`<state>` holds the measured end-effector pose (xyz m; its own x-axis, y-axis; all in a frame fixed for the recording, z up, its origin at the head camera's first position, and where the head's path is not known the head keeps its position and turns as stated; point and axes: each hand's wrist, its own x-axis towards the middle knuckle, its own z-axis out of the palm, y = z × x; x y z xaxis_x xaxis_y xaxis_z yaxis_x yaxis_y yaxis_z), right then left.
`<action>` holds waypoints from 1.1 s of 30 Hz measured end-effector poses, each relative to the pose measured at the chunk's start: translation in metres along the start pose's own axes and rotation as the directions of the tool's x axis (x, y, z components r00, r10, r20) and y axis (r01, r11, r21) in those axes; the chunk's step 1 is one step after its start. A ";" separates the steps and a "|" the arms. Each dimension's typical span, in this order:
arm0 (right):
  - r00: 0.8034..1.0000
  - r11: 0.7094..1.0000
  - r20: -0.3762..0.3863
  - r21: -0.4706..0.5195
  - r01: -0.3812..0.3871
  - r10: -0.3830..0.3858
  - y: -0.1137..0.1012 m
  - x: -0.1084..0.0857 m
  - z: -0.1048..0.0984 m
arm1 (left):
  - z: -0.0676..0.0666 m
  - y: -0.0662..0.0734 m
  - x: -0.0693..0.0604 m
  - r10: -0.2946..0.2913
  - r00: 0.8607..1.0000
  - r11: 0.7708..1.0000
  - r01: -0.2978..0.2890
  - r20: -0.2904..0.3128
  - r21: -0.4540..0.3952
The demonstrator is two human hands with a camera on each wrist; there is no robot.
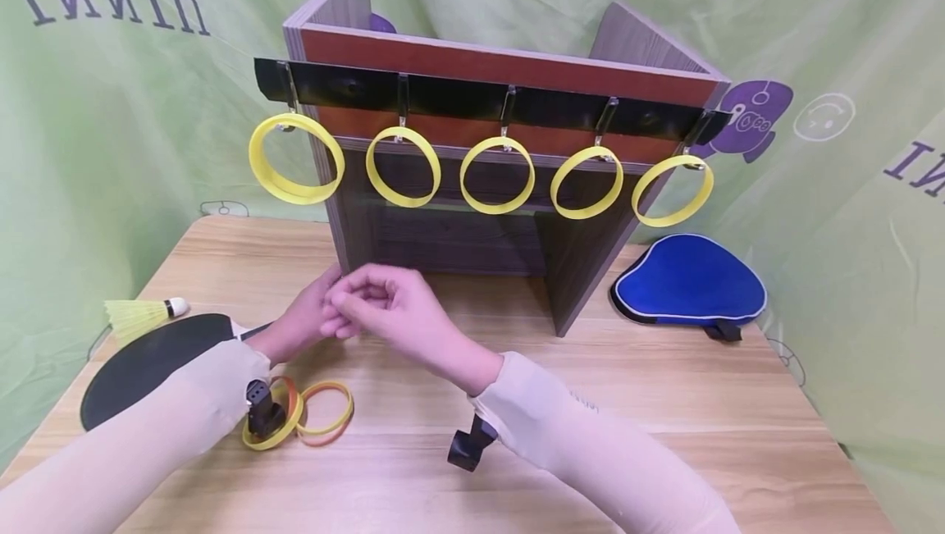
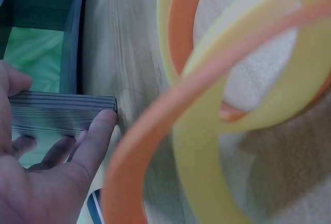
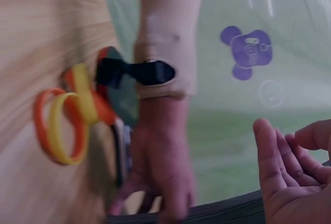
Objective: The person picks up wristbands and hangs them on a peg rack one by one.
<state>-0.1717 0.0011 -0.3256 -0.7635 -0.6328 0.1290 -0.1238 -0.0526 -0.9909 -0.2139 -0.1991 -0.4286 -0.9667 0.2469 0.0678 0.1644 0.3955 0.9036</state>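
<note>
My left hand (image 1: 299,321) grips the lower front edge of the left side panel (image 2: 57,113) of a grey wooden shelf (image 1: 509,66). In the left wrist view its thumb lies on one face of the panel, with fingertips on the other side and on the edge. In front of the left hand, my right hand (image 1: 394,304) is in the air with loosely bent fingers (image 3: 269,154), holding nothing. Several yellow rings (image 1: 402,202) hang from hooks on a black strip (image 1: 450,99) across the shelf's front.
Yellow-and-orange rings (image 1: 325,436) lie on the wooden table (image 1: 413,468) by the left wrist. A black table tennis paddle (image 1: 155,362) and a yellow shuttlecock (image 1: 136,317) lie at the left. To the shelf's right is a blue paddle case (image 1: 690,280). Green printed cloth (image 1: 834,189) surrounds the table.
</note>
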 end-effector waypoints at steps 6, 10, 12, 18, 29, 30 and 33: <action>0.985 0.985 0.035 -0.049 -0.166 0.168 0.043 -0.004 0.011 | -0.001 0.001 0.000 -0.024 1.000 1.000 0.024 0.009 0.011; 0.973 0.970 0.063 -0.111 -0.216 0.223 0.065 -0.005 0.022 | 0.001 0.002 -0.001 -0.033 0.999 0.999 0.034 0.029 -0.023; 0.968 0.964 0.075 -0.139 -0.227 0.239 0.071 -0.005 0.027 | 0.001 0.004 -0.001 -0.047 0.998 0.998 0.048 0.036 -0.043; 0.969 0.937 0.122 -0.303 -0.171 0.216 0.085 0.003 0.039 | 0.002 0.005 -0.001 -0.067 0.997 0.995 0.070 0.041 -0.067; 0.976 0.781 0.116 -0.620 -0.073 0.184 0.092 0.014 0.055 | 0.001 0.005 -0.001 -0.095 0.995 0.992 0.098 0.035 -0.074; 0.976 0.773 0.114 -0.630 -0.071 0.183 0.093 0.014 0.056 | 0.001 0.005 -0.001 -0.096 0.995 0.992 0.099 0.035 -0.073; 0.975 0.770 0.110 -0.633 -0.081 0.192 0.096 0.016 0.058 | 0.001 0.005 -0.002 -0.096 0.995 0.993 0.098 0.034 -0.067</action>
<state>-0.1588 -0.0592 -0.4213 -0.6985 -0.7123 -0.0692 -0.4349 0.4992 -0.7494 -0.2111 -0.1967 -0.4245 -0.9708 0.2374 -0.0336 0.0552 0.3577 0.9322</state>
